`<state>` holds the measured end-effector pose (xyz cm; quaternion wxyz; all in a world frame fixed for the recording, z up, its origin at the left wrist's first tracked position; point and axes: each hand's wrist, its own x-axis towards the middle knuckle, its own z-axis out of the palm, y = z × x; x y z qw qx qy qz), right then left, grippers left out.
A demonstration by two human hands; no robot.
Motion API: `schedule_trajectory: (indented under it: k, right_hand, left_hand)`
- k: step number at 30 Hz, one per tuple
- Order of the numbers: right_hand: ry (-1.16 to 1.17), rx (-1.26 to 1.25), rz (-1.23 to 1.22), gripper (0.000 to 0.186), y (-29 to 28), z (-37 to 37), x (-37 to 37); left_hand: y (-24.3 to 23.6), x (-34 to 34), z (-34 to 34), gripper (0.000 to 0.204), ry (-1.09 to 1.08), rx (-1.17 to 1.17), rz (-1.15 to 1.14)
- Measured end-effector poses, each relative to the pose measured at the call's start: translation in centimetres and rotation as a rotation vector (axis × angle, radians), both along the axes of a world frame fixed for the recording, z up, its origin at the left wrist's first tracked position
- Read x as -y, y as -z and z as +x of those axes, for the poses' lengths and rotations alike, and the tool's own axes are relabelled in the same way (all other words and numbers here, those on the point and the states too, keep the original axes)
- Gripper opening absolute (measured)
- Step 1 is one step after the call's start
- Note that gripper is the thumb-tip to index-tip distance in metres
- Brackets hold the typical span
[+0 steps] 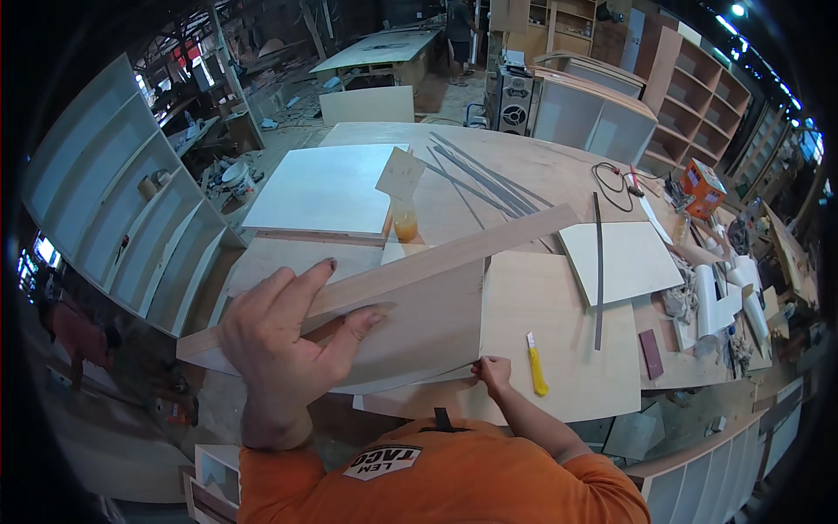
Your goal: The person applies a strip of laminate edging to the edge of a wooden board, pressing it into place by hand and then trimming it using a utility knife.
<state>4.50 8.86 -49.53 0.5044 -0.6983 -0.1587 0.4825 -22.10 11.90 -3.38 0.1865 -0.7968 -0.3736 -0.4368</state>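
Observation:
A pale wooden panel [410, 336] stands tilted before me, its long brown edge [445, 255] slanting up to the right. My left hand [284, 336] straddles that edge close to the camera, fingers on the far side and thumb against the near face. At the panel's lower right corner, my right hand [494, 370] is closed in a pinch; what lies between its fingertips is hidden. A yellow utility knife [537, 367] rests on the board just right of that hand. Beyond the panel stands a container of amber liquid [404, 225] with a pale square piece [401, 175] over it.
Long dark strips [489, 179] lie across the worktable [367, 133]; another strip [599, 271] crosses a white board [621, 262]. A white panel [319, 188] sits far left. Paper rolls [707, 301], a cable [615, 188] and an orange box [701, 188] crowd the right. Shelving [131, 188] stands left.

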Motion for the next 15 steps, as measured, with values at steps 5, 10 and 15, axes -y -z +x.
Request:
schedule_trajectory:
  k: [5,10,15]
  right_hand:
    - [-0.323,0.413,-0.04,0.019,-2.5,4.2,2.2]
    - [-0.387,0.144,-0.161,0.026,-3.2,7.5,5.4]
    - [-0.266,-0.144,0.045,0.026,-2.8,4.7,3.4]
  left_hand:
    - [-0.1,-0.1,0.2,0.051,0.01,-0.004,-0.079]
    - [0.0,0.0,1.0,0.052,0.043,-0.021,-0.115]
    - [0.1,0.0,1.2,0.053,0.061,-0.013,-0.191]
